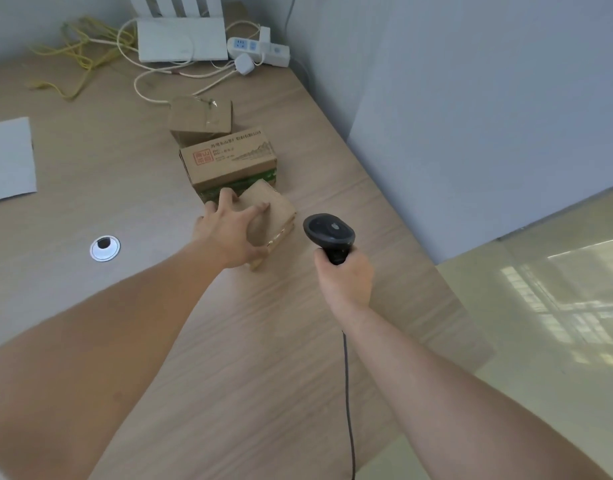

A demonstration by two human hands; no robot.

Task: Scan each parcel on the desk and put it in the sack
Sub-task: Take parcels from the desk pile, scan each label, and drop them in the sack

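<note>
We have three cardboard parcels lined up near the middle of the desk (pixel 298 323), one behind another toward the top of the frame, so the nearest can be taken first. Our left hand (pixel 228 233) is spread wide over that nearest parcel (pixel 270 209), fingers across its top and far edge, thumb against its lower side — a grasp that looks set to lift or turn it. Its top shows no label, which we judge is why it needs turning. Just right of it, our right hand (pixel 344 275) wraps the grip of a black barcode scanner (pixel 329 232), head aimed up-frame beside the parcel, cable trailing to the bottom edge. Behind sit the printed carton (pixel 228 159) and a plain taped box (pixel 201 117). No sack is in view — presumably off-frame.
</note>
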